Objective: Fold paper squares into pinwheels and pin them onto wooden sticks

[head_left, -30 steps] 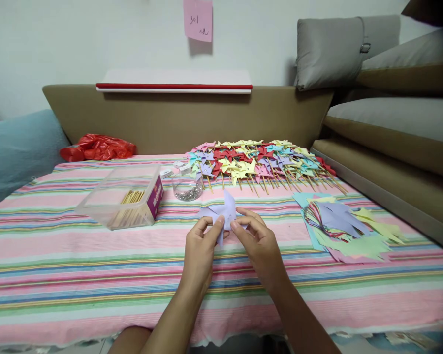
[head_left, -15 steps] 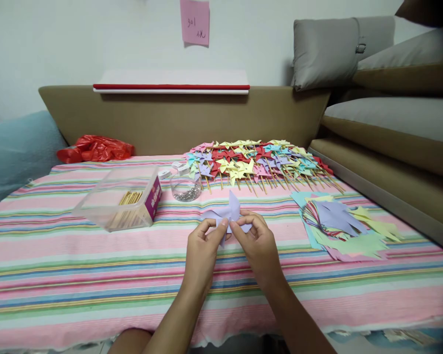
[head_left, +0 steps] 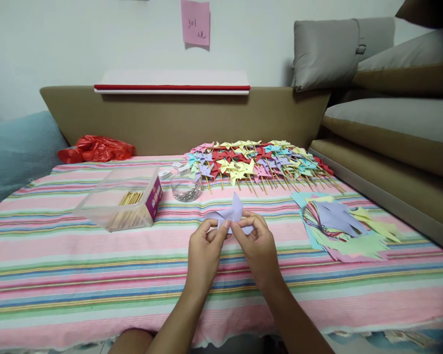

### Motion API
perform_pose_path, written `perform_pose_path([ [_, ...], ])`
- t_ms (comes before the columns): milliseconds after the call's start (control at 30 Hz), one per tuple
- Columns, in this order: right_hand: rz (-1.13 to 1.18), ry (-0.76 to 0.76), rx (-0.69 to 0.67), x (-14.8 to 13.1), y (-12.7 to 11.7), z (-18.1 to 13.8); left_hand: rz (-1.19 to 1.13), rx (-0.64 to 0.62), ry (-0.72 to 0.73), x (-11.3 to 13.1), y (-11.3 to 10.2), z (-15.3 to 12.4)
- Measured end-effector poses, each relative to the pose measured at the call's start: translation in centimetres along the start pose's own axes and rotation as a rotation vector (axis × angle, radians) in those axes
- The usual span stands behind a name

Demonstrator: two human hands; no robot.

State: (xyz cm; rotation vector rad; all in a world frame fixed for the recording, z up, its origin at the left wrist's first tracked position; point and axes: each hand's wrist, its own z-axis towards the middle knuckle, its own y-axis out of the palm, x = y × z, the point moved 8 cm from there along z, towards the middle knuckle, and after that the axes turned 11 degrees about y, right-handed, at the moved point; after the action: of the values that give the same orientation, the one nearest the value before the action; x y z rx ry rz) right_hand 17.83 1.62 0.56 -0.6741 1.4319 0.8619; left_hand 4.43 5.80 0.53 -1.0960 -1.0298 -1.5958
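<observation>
Between my hands, above the striped cloth [head_left: 133,275], is a lavender paper pinwheel [head_left: 229,212] with no stick visible on it. My left hand [head_left: 206,246] pinches its near left side, thumb close to the centre. From the other side my right hand [head_left: 256,241] grips it too, thumb at the centre and fingers behind the paper. The thumbtips nearly meet and cover part of the middle. Beyond my left hand stands a round clear tub [head_left: 185,191] of small metal pins.
On the left, a clear plastic box [head_left: 107,196] holds wooden sticks. Finished pinwheels [head_left: 239,167] on sticks lie in rows at the back. Cut paper sheets [head_left: 343,221] are piled at right. A red plastic bag [head_left: 99,148] lies back left; stacked cushions [head_left: 391,118] border the right.
The lavender pinwheel has shifted and tilted slightly, and its lower blade no longer shows below my thumbs. Both hands keep their pinch in nearly the same place.
</observation>
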Motion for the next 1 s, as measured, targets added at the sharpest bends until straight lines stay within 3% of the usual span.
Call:
perform_pose_path([
  [300, 0.094, 0.076, 0.025, 0.8, -0.3, 0.4, 0.219, -0.022, 0.173, 1.3, -0.6, 0.5],
  [500, -0.067, 0.095, -0.206, 0.8, 0.2, 1.2, 0.261, -0.141, 0.092, 0.8, -0.6, 0.7],
  [1000, -0.039, 0.089, -0.198, 0.6, 0.6, 1.1, 0.164, -0.130, 0.045, 0.2, -1.2, 0.9],
])
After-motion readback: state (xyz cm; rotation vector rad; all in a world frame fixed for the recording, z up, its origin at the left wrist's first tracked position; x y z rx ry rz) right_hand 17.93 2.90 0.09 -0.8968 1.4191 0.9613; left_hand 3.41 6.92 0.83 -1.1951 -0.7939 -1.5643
